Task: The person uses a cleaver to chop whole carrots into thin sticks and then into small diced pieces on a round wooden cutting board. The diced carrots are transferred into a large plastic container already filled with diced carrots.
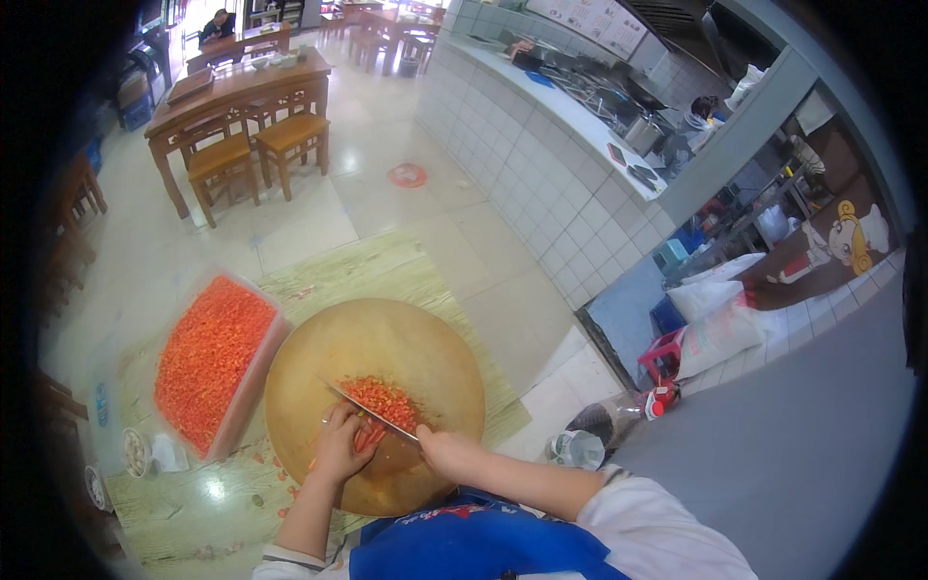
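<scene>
A large round wooden chopping block [319,348] stands right before me. My right hand [442,449] grips the handle end of a kitchen knife [384,420], whose blade slants up and left across the block. Under the fingers of my left hand [341,438] lies a bunch of uncut red chilli peppers [370,436], close against the blade's near side. Chopped red chilli [380,395] is heaped on the far side of the blade. To the left of the block, a translucent plastic tub [254,384] is filled to the top with chopped red pepper [214,355].
The block rests on a table with a wood-patterned cover [174,515], where chilli scraps lie. A white bowl of pale pieces [136,451] is at left. A tiled counter [551,188] runs along the right. Wooden chairs [221,159] and a seated person [219,27] are further off.
</scene>
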The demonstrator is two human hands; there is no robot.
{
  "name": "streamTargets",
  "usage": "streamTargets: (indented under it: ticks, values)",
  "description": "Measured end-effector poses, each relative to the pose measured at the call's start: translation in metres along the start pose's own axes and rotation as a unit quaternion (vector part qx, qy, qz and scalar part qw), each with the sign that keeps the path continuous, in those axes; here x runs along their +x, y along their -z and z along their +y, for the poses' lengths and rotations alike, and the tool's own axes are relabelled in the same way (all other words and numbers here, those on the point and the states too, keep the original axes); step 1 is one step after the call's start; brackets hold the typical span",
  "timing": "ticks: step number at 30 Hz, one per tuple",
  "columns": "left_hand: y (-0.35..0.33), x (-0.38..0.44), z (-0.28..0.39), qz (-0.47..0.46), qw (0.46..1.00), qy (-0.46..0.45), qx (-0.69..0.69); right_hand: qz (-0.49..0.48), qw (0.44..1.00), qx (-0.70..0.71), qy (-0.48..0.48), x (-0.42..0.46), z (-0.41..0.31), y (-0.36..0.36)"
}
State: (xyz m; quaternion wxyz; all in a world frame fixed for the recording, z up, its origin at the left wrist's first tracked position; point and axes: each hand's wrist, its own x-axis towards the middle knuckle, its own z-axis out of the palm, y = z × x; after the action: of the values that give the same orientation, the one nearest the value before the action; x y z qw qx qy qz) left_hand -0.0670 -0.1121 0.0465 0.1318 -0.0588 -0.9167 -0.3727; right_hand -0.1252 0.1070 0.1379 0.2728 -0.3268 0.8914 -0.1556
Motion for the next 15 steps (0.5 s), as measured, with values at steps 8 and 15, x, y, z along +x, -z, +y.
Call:
streamTargets:
  ticks: [8,15]
  values:
    - [-0.002,-0.007,-0.003,-0.005,1.0,0.019,-0.004,-0.008,1.0,-0.008,0.004,0.008,0.017,-0.01]
    - [-0.001,-0.007,-0.002,-0.004,1.0,0.015,0.0,0.013,0.999,0.043,0.025,0.011,0.009,-0.018]
